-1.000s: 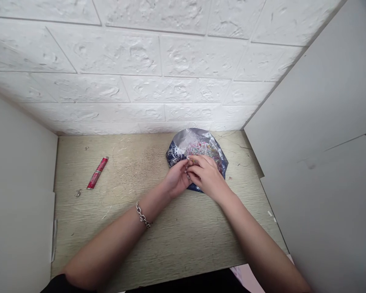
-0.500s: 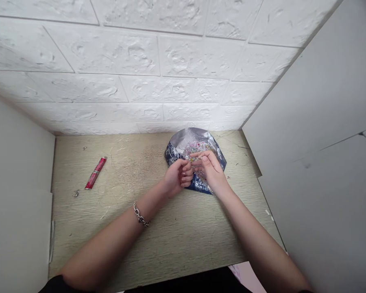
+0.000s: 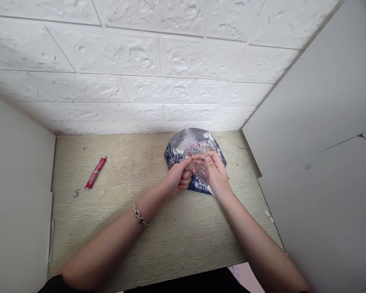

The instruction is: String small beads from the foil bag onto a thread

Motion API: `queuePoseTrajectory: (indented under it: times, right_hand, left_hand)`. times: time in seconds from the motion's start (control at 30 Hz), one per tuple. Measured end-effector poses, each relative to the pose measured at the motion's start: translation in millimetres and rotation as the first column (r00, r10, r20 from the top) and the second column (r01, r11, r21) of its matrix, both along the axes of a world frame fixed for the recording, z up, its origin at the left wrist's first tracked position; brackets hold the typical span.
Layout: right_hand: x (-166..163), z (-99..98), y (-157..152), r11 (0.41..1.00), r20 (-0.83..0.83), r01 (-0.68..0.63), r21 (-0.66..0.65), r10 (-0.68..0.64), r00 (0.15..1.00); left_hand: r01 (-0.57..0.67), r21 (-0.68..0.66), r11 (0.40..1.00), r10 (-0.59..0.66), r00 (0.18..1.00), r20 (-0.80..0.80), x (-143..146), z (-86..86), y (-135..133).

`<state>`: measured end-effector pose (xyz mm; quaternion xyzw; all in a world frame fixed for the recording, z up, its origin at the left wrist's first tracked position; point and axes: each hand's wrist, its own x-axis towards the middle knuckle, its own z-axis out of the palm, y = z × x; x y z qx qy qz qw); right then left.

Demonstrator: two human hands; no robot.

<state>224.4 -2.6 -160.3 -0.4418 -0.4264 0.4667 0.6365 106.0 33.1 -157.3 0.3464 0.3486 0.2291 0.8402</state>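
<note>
My left hand (image 3: 177, 179) and my right hand (image 3: 214, 173) meet just above an opened blue and silver foil bag (image 3: 178, 147) that holds many small coloured beads (image 3: 198, 147). Both hands pinch with thumb and forefinger, fingertips almost touching each other. What sits between the fingertips is too small to name. A silver chain bracelet (image 3: 139, 215) circles my left wrist.
A red tube (image 3: 96, 172) lies at the left of the wooden table (image 3: 171, 232), with a small metal clasp (image 3: 76, 193) near it. White panels stand close on the left (image 3: 15, 195) and right (image 3: 317, 162). A white brick-pattern wall (image 3: 140, 77) closes the back.
Both hands lifted off the bag and drew slightly apart, then the fingertips came back together in a pinch above the beads.
</note>
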Motion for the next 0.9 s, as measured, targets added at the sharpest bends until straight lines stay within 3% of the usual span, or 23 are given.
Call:
queuePoseTrajectory:
  times: [0.3,0.4,0.63,0.73,0.9]
  right_hand:
    - [0,-4.9,0,0.995,0.220,0.013,0.096,-0.034,0.975]
    - [1,-3.7,1,0.994,0.217,0.009,0.106,-0.032,0.976]
    - [14,-1.1,6,0.989,0.313,0.131,0.072,-0.147,0.938]
    - [16,-0.8,8,0.995,0.255,0.088,-0.054,-0.071,0.964]
    - [12,0.2,7,0.977,-0.063,-0.067,-0.202,0.055,0.996]
  left_hand:
    - [-0.137,0.114,0.984,0.140,0.990,-0.020,3,-1.4,-4]
    - [-0.178,0.143,0.974,0.185,0.982,-0.035,3,-1.0,-4]
    - [-0.295,0.257,0.920,0.329,0.939,-0.103,4,-2.9,-1]
    - [-0.318,0.339,0.885,0.378,0.917,-0.129,5,-3.9,-2]
    - [-0.301,0.487,0.820,0.417,0.897,-0.147,5,-3.1,-4]
